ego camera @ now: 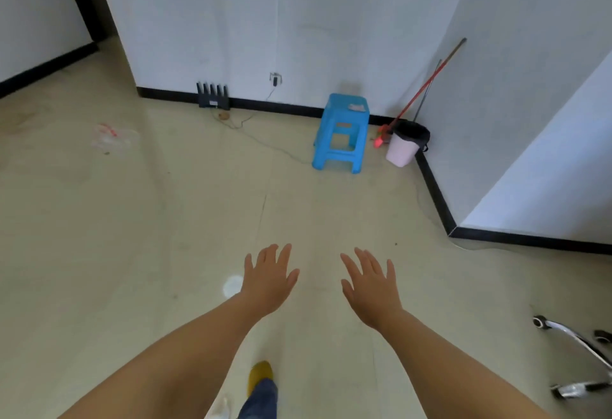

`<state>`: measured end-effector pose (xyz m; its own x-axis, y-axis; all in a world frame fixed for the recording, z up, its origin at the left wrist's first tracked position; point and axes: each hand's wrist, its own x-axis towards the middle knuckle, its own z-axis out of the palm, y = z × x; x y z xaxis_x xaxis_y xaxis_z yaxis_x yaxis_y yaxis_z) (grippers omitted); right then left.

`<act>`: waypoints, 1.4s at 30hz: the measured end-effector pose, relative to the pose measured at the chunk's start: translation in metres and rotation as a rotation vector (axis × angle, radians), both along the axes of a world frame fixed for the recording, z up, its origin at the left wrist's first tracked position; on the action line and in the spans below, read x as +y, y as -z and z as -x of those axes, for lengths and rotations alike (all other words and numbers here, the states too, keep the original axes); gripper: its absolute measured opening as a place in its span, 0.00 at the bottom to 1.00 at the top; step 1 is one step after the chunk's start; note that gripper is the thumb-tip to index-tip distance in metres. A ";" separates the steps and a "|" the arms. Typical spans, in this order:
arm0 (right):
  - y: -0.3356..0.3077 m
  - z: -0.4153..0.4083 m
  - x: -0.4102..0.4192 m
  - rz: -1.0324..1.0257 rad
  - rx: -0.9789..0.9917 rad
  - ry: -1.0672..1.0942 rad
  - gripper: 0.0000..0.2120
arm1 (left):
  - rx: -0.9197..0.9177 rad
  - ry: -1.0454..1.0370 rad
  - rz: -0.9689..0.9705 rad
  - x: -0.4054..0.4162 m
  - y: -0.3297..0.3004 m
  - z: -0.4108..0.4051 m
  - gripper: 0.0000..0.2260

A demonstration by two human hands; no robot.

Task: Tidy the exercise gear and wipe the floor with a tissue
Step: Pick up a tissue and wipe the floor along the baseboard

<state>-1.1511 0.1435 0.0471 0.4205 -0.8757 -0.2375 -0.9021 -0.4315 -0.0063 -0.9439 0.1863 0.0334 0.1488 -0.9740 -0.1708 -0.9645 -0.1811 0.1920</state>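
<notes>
My chair base (578, 357) at the near right is cut off by the frame edge, and only one yellow slipper (260, 374) shows between my arms. What lies on the blue stool (341, 133) far ahead is too blurred to name. My left hand (269, 281) and right hand (372, 289) hover over the beige floor (132, 236), fingers spread wide, holding nothing. A white spot (232, 286), perhaps tissue, lies just left of my left hand.

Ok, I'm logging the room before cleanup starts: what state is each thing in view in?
left hand: open, fingers spread, holding nothing
right hand: open, fingers spread, holding nothing
blue stool: upright by the wall, something small on its seat
pink bin: upright, black liner in
broom: leaning in the corner
floor: smeared red and white
</notes>
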 end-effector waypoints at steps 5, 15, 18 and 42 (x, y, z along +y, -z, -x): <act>-0.020 -0.039 -0.151 0.078 -0.091 0.148 0.24 | -0.019 0.085 0.034 -0.171 -0.029 -0.038 0.26; 0.005 -0.039 -0.438 0.003 -0.057 0.195 0.25 | 0.013 0.176 -0.010 -0.474 -0.012 -0.037 0.26; -0.002 -0.037 -0.538 0.004 -0.055 0.168 0.25 | 0.038 0.124 -0.027 -0.562 -0.012 -0.040 0.26; 0.039 -0.114 -1.098 -0.174 -0.082 0.369 0.24 | -0.004 0.267 -0.194 -1.147 0.025 -0.132 0.25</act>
